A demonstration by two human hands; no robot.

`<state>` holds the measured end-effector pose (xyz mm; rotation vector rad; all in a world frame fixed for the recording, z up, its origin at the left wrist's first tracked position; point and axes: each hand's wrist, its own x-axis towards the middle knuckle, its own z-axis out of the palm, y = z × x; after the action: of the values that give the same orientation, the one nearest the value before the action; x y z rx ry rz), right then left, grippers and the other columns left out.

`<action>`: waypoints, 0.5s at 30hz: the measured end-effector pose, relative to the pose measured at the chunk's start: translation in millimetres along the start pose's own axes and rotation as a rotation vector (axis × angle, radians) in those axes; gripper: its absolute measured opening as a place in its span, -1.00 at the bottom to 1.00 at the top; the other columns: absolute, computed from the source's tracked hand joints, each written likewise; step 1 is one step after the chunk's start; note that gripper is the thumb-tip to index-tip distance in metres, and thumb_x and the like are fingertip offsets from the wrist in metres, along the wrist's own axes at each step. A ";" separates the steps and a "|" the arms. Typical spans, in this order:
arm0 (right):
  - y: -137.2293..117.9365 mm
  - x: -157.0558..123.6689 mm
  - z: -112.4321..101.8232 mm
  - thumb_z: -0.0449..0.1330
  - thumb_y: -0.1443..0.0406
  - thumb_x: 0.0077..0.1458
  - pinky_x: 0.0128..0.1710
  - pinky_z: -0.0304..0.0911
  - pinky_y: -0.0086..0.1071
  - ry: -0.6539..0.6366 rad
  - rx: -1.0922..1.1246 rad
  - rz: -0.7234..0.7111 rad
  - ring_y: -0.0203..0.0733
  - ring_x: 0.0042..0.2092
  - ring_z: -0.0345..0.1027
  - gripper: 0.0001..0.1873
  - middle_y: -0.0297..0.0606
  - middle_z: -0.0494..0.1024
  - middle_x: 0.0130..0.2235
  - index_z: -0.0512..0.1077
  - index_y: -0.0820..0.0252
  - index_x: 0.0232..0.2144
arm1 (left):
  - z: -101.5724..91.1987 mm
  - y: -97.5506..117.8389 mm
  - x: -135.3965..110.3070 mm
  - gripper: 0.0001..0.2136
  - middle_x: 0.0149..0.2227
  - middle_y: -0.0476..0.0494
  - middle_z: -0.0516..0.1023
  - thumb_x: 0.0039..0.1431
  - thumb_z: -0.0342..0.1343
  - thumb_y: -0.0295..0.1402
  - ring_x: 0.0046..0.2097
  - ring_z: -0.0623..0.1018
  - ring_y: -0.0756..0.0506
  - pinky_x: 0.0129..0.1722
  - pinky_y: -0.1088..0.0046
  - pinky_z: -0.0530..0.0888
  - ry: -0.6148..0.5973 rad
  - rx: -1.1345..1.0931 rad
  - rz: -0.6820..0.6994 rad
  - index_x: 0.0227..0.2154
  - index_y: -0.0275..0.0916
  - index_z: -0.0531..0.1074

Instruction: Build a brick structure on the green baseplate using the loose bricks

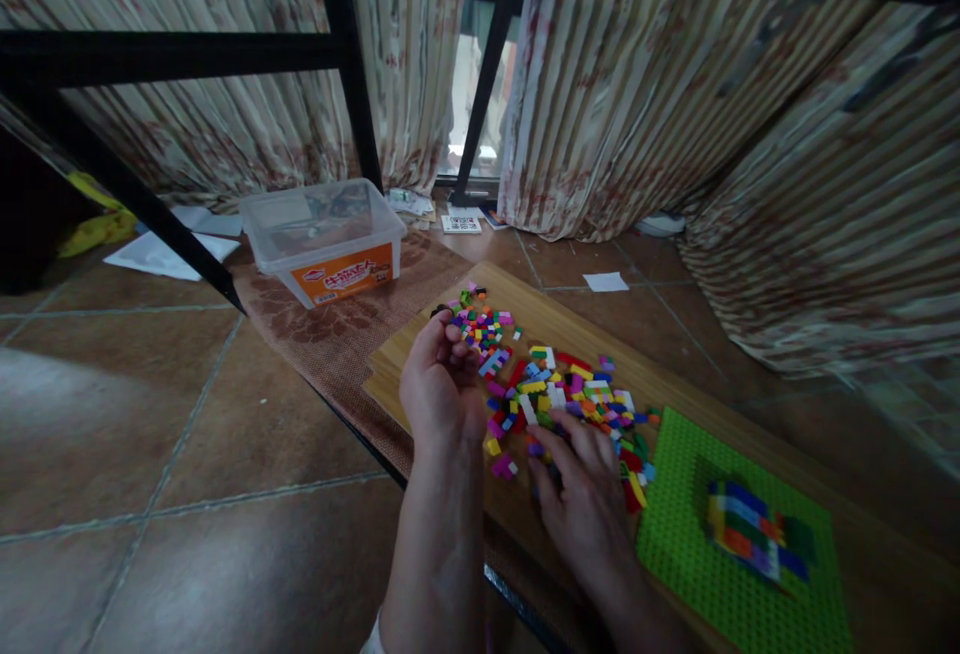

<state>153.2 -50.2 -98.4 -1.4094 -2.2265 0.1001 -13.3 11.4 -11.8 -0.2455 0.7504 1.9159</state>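
Observation:
A heap of small coloured bricks (555, 389) lies spread on a wooden board (675, 374). My left hand (441, 384) is at the heap's left edge, palm turned up and fingers curled; a few small bricks seem to lie at its fingertips. My right hand (585, 494) rests palm down on the near part of the heap, fingers spread among the bricks. To the right lies a green studded baseplate (675, 534) carrying a block of stacked coloured bricks (754, 529).
A clear plastic tub (324, 234) with an orange label stands on a brown mat (330, 329) at the back left. Black metal frame bars (352, 64) cross above. Curtains (675, 94) hang behind, papers lie on the tiled floor (150, 414).

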 end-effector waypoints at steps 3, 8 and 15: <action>0.9 1.9 1.8 0.12 0.36 0.17 0.06 0.21 -0.03 -0.002 0.057 0.050 0.02 0.09 0.18 -0.74 -0.14 0.39 0.06 0.46 0.10 -0.09 | -1.5 -1.2 0.7 -0.95 -0.58 0.10 0.35 0.05 0.10 -0.54 -0.62 0.29 0.17 -0.60 0.68 0.28 -0.020 0.008 0.009 -0.40 -0.35 0.44; -3.1 1.7 -12.3 0.18 0.25 0.15 0.10 0.16 -0.04 0.081 0.375 0.253 -0.02 0.10 0.23 -0.80 -0.21 0.44 0.03 0.48 0.04 -0.15 | -3.7 -2.7 2.5 -0.92 -0.56 0.10 0.36 0.01 0.18 -0.47 -0.60 0.30 0.17 -0.56 0.68 0.30 -0.091 0.101 0.012 -0.39 -0.34 0.46; 9.1 -6.3 -60.8 0.27 0.12 0.05 -0.30 0.36 -0.33 0.271 1.463 0.851 -0.25 -0.32 0.40 -0.75 -0.29 0.56 -0.26 0.53 0.03 -0.20 | 1.0 -30.8 -21.7 -0.78 -0.36 -0.13 0.57 -0.08 0.34 -0.39 -0.36 0.50 0.02 -0.37 0.60 0.41 -0.687 0.725 -0.136 -0.32 -0.32 0.56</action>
<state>190.0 -63.6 -50.5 -1.1422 -0.6709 1.3630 23.7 4.5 -12.6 0.7524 0.8561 1.3450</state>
